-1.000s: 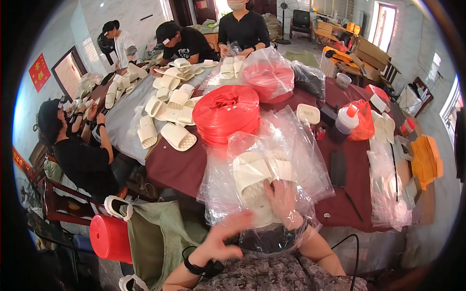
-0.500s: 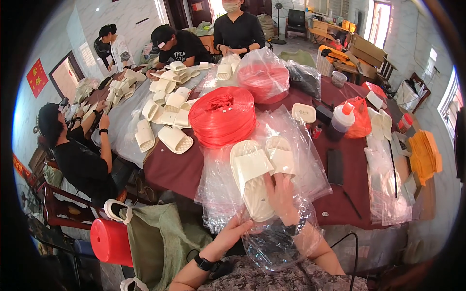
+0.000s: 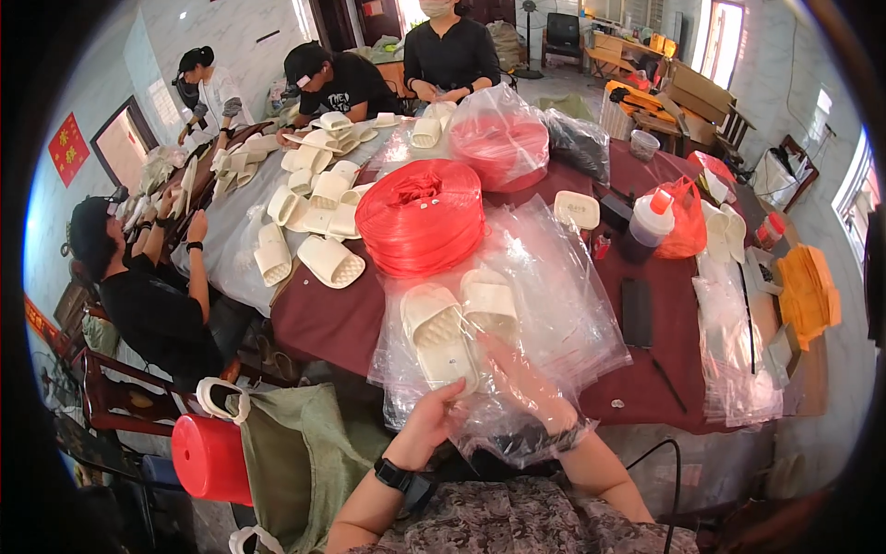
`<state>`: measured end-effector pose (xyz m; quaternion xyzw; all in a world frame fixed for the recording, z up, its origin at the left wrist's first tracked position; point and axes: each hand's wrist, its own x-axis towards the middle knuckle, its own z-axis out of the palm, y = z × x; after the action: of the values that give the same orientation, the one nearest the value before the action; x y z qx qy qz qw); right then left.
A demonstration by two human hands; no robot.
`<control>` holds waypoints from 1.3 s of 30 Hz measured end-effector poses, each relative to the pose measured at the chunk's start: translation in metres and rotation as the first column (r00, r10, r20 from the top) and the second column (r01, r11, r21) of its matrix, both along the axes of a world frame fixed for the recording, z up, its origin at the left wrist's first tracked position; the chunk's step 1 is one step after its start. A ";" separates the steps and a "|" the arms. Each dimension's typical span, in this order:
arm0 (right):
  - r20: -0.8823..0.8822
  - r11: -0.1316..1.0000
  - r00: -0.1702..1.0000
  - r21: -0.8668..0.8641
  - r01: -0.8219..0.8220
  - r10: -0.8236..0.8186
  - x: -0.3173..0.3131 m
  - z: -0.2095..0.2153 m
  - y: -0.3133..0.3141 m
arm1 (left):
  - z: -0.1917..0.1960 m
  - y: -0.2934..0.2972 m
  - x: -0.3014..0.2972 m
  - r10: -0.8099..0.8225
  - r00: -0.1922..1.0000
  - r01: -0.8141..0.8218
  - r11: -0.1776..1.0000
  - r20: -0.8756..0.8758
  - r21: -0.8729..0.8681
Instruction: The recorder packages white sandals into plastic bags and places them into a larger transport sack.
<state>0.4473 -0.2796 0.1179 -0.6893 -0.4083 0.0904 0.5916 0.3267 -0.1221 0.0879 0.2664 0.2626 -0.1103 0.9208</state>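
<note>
Left hand [image 3: 428,420] pinches heel of slipper [image 3: 441,343] ahead; right hand [image 3: 528,380], under clear bag [image 3: 498,429], grip unclear. Likely bagging; next calls for drawing bag over slipper.

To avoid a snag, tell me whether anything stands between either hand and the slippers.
Nothing visible blocks the left hand, which holds the left slipper by its heel. Clear plastic lies over the right hand; whether it separates that hand from the right slipper is unclear.

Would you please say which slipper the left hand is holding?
The nearest pair's left slipper: the left hand grips its heel; the right slipper is by the right hand.
</note>
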 end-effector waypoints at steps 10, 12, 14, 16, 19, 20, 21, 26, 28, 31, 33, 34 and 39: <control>0.402 0.845 0.799 -0.483 -0.231 0.448 -0.061 0.068 -0.081 | 0.075 -0.021 -0.015 0.010 0.993 -0.019 0.997 -0.114 -0.079; 0.017 0.738 0.752 -0.206 -0.642 0.659 -0.059 0.082 -0.100 | 0.106 -0.025 -0.012 0.180 0.950 -0.164 0.983 -0.254 0.084; -0.137 0.588 0.594 -0.080 -0.805 0.793 -0.045 0.104 -0.110 | 0.087 0.000 -0.038 0.171 0.971 -0.166 0.985 -0.166 0.049; -0.281 0.390 0.333 0.175 -0.904 0.900 -0.022 0.113 -0.115 | 0.079 0.025 -0.066 0.214 0.972 -0.207 0.975 -0.096 0.077; -0.300 0.685 0.618 0.263 -0.679 0.727 -0.002 0.108 -0.100 | 0.110 0.047 -0.120 0.415 0.904 -0.313 0.802 -0.097 0.509; -0.279 0.888 0.845 0.080 -0.453 0.456 0.000 0.101 -0.090 | 0.112 0.058 -0.135 0.498 0.866 -0.362 0.691 -0.049 0.626; -0.194 0.982 0.970 -0.085 -0.166 0.147 0.002 0.095 -0.077 | 0.116 0.069 -0.154 0.576 0.817 -0.399 0.556 0.007 0.729; 0.272 0.942 0.951 -0.253 0.219 -0.148 0.032 0.032 -0.044 | 0.137 0.139 -0.272 0.683 0.730 -0.278 0.266 0.024 0.923; 0.278 0.944 0.951 -0.256 0.207 -0.133 0.033 0.012 -0.042 | 0.137 0.159 -0.310 0.631 0.771 -0.027 0.167 -0.086 0.986; 0.237 0.936 0.965 -0.301 0.182 -0.111 0.032 -0.002 -0.039 | 0.131 0.155 -0.342 0.724 0.640 0.233 0.138 -0.259 0.963; 0.229 0.938 0.967 -0.298 0.176 -0.109 0.031 -0.006 -0.038 | 0.091 0.161 -0.374 0.699 0.639 0.349 0.107 -0.320 0.931; 0.229 0.940 0.968 -0.297 0.171 -0.104 0.030 -0.007 -0.037 | 0.068 0.162 -0.381 0.689 0.629 0.429 0.078 -0.359 0.900; 0.232 0.946 0.968 -0.282 0.160 -0.095 0.021 -0.003 -0.030 | -0.089 0.164 -0.411 0.473 0.563 0.532 0.420 -0.678 0.735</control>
<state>0.4684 -0.3091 0.1150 -0.8015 -0.4060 0.0372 0.4376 -0.0846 0.0417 -0.0012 0.6365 0.6678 -0.0799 0.3774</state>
